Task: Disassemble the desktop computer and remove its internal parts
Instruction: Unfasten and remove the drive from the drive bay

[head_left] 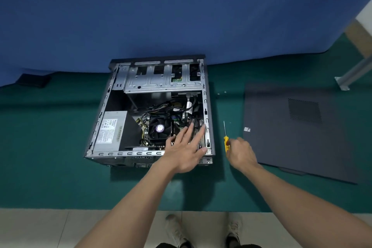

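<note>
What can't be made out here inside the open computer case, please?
- Head view: board slots by the computer case's near right corner, hidden under the left hand.
- Head view: power supply label text, too small.
- Head view: whatever sits inside the drive cage, hidden by its metal.

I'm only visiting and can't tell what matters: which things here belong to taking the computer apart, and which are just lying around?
Belongs to the job: the open computer case, its fan and power supply, the screwdriver in the right hand, the left hand over the case, the removed side panel.
Just lying about: a black object at left, a metal leg at right.
</note>
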